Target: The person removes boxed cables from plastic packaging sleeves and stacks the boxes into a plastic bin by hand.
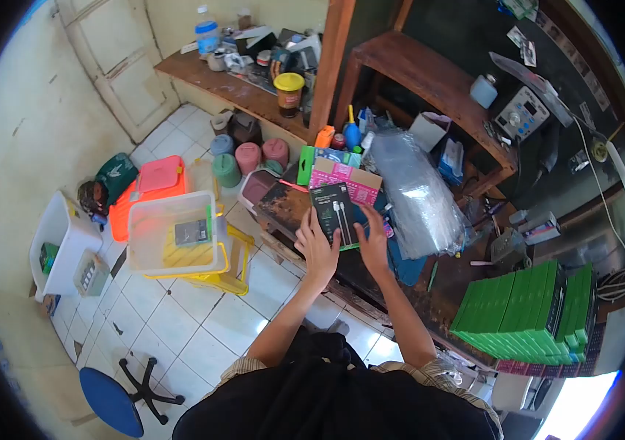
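A black cable box (333, 214) with a picture of white charging cables and green edges is held up over the workbench. My left hand (317, 248) grips its left side, thumb lying across the lower front. At the box's right edge is my right hand (375, 240), its thumb against the edge and its fingers curved alongside; the far fingertips are partly hidden. Just behind the box sits a pink printed carton (363, 188) with a brown cardboard flap. To the right lies a bundle of clear plastic bags (418, 198).
Green boxes (506, 312) are stacked on the bench's right end. A clear plastic bin (173, 257) holding a dark box rests on a yellow stool (237, 273) at left. A blue office chair (111, 400) stands on the tiles. A wooden shelf (429, 70) rises behind.
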The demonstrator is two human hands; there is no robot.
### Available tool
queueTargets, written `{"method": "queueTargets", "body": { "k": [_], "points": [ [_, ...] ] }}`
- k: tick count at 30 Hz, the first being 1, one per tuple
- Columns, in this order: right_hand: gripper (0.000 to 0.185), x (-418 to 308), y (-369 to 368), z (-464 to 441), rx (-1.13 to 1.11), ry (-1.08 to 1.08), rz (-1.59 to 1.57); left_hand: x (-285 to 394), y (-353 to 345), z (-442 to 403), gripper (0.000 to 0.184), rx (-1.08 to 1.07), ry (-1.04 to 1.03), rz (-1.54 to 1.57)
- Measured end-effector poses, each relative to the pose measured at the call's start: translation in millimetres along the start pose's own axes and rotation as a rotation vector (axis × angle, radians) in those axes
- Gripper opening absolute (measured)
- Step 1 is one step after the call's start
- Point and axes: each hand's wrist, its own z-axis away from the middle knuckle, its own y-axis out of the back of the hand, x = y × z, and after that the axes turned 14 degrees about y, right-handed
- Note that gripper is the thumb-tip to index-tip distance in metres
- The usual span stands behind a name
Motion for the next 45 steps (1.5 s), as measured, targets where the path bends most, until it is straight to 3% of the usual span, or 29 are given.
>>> {"method": "queueTargets", "body": {
  "k": [5,8,11,13,14,17,20,23,28,33,34,37,39,41,42,45],
  "points": [
    [0.037,43,65,11,0.109,-0.089,0.208,51,-12,-24,0.055,0.001,-0.256,0.07],
    [0.043,75,74,32,0.142,-0.145,0.353,73,-43,-23,0.048,-0.191,-0.471,0.227],
    [0.048,93,73,51,0.16,-0.18,0.402,73,-83,-3,0.046,-0.282,-0.609,0.104],
    [0.041,96,73,56,0.04,-0.213,0.437,63,-108,7,0.045,-0.3,-0.587,0.03],
    [0.029,100,72,57,0.091,-0.155,0.512,57,-120,10,0.045,-0.335,-0.571,-0.036],
    [0.015,108,80,51,0.055,-0.238,0.467,56,-127,14,0.046,-0.372,-0.541,-0.124],
    [0.004,113,88,46,0.043,-0.186,0.495,59,-131,13,0.046,-0.35,-0.517,-0.117],
    [0.004,103,96,33,0.164,-0.1,0.483,66,-127,9,0.046,-0.318,-0.521,-0.086],
    [0.007,73,119,8,0.1,-0.193,0.411,95,-106,1,0.05,-0.377,-0.636,-0.06],
    [0.01,57,139,-14,0.106,-0.045,0.42,115,-87,-8,0.033,-0.246,-0.734,0.011],
    [0.012,59,144,-19,0.088,-0.034,0.273,123,-80,-10,0.018,-0.135,-0.763,0.074],
    [0.02,38,153,-35,0.121,-0.026,-0.049,129,-58,-25,0.01,-0.043,-0.717,0.152],
    [0.027,18,158,-48,0.163,-0.025,-0.233,133,-38,-31,0.01,0.077,-0.737,0.149],
    [0.04,1,158,-59,0.106,0.009,-0.46,131,-17,-37,0.013,0.106,-0.531,0.182],
    [0.045,-9,157,-65,0.105,0.067,-0.445,127,-6,-38,0.018,0.03,-0.425,0.183],
    [0.045,-15,134,-80,0.098,0.177,-0.504,114,14,-37,0.025,0.118,-0.371,0.211]
  ]
}}
